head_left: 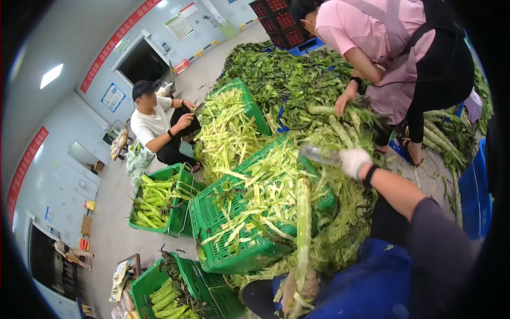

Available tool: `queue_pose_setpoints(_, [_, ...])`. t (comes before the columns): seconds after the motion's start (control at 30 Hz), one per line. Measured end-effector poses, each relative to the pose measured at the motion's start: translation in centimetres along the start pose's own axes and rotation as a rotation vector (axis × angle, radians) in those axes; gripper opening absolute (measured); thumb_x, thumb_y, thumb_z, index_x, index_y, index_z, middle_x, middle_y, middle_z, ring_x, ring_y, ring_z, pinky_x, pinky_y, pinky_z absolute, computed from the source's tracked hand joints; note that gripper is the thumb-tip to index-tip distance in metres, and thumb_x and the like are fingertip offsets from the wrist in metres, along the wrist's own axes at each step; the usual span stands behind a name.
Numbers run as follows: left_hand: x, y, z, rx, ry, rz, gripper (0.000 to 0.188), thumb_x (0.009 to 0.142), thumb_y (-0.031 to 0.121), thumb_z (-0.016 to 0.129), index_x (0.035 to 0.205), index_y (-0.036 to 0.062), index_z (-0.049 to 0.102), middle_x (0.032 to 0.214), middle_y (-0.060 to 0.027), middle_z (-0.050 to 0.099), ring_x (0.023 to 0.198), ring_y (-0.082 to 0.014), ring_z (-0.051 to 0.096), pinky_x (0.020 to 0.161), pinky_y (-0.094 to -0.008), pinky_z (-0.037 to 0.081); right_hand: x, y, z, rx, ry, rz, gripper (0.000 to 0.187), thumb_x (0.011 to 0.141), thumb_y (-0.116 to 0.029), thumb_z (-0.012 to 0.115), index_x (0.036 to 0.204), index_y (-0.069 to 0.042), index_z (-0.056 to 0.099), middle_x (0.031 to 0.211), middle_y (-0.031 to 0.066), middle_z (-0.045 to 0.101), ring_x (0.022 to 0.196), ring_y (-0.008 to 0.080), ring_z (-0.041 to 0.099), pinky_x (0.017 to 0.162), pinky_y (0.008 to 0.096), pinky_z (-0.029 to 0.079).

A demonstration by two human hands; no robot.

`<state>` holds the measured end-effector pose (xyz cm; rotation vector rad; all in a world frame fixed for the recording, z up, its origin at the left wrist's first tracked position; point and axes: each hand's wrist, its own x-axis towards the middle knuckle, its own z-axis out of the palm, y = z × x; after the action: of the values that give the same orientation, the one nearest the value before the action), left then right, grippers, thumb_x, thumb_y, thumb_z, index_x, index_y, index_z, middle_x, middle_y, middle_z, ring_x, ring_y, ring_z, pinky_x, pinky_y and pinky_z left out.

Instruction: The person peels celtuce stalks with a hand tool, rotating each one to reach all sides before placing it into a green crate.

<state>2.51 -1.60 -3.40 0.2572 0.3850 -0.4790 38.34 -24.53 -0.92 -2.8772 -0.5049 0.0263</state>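
Observation:
My left hand (309,287), low in the view, is closed around the lower end of a long pale-green celtuce stem (303,223). The stem stands nearly upright, its top end against the peelings. My right hand (355,162), in a white glove, grips a knife (320,154) with a broad, blurred blade pointing left. The blade is above the stem's top and apart from it. Celtuce peelings (276,186) lie heaped over an overturned green crate (228,252) just left of the stem. A blue cloth (366,276) covers my lap.
Green crates of peeled stems (154,199) (167,300) stand at left. A person in white (154,122) sits behind another peeling-covered crate (252,109). A person in pink (385,48) bends over unpeeled stems at right, beside a leaf heap (287,69). A blue crate (474,196) stands far right.

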Motion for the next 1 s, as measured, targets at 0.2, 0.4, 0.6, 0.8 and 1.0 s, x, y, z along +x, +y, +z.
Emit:
queue_pose_setpoints(0.2, [-0.7, -0.6, -2.0, -0.007, 0.063, 0.071, 0.044, 0.100, 0.042, 0.052, 0.115, 0.0006, 0.056, 0.084, -0.0075, 0.058, 0.066, -0.0169, 0.053, 0.058, -0.0284, 0.046, -11.0, -11.3, -4.2, -0.068, -0.619, -0.604, 0.028, 0.082, -0.015, 0.056, 0.106, -0.020, 0.071, 0.094, 0.0149, 0.073, 0.085, 0.0312, 0.072, 0.073, 0.0451, 0.058])
queue_pose_setpoints(0.4, [-0.7, -1.4, -1.9, 0.078, 0.063, 0.159, 0.041, 0.099, 0.040, 0.056, 0.117, 0.0037, 0.060, 0.087, -0.0105, 0.066, 0.073, -0.0233, 0.063, 0.063, -0.0336, 0.053, 2.2, -1.6, 0.0, -0.215, -0.174, -0.009, 0.021, 0.087, -0.017, 0.058, 0.098, -0.013, 0.075, 0.091, 0.0142, 0.075, 0.082, 0.0300, 0.073, 0.069, 0.0416, 0.059])
queue_pose_setpoints(0.6, [-1.4, -0.2, 3.9, 0.539, 0.511, 0.189, 0.038, 0.100, 0.028, 0.052, 0.127, 0.0011, 0.049, 0.092, -0.0079, 0.061, 0.068, -0.0158, 0.058, 0.058, -0.0292, 0.050, -7.5, -10.9, -4.4, -0.191, -0.471, -0.556, 0.033, 0.086, -0.013, 0.054, 0.112, -0.021, 0.071, 0.092, 0.0125, 0.074, 0.085, 0.0291, 0.073, 0.077, 0.0435, 0.058])
queue_pose_setpoints(0.8, [-2.0, 1.3, 5.6, 0.594, 0.415, 0.185, 0.041, 0.098, 0.017, 0.049, 0.136, 0.0031, 0.044, 0.097, -0.0088, 0.064, 0.073, -0.0159, 0.062, 0.064, -0.0311, 0.055, 1.3, -4.5, -1.8, -0.242, -0.236, -0.029, 0.018, 0.085, -0.018, 0.061, 0.093, -0.011, 0.076, 0.088, 0.0126, 0.075, 0.079, 0.0292, 0.072, 0.069, 0.0408, 0.059])
queue_pose_setpoints(1.0, [-1.4, 0.6, 0.0, 0.073, 0.090, 0.109, 0.046, 0.101, 0.030, 0.051, 0.137, 0.0021, 0.045, 0.097, -0.0081, 0.063, 0.073, -0.0160, 0.061, 0.064, -0.0296, 0.054, -10.6, -9.3, -5.2, 0.062, -0.425, -0.495, 0.022, 0.086, -0.021, 0.056, 0.103, -0.015, 0.069, 0.089, 0.0139, 0.072, 0.083, 0.0287, 0.072, 0.072, 0.0448, 0.058])
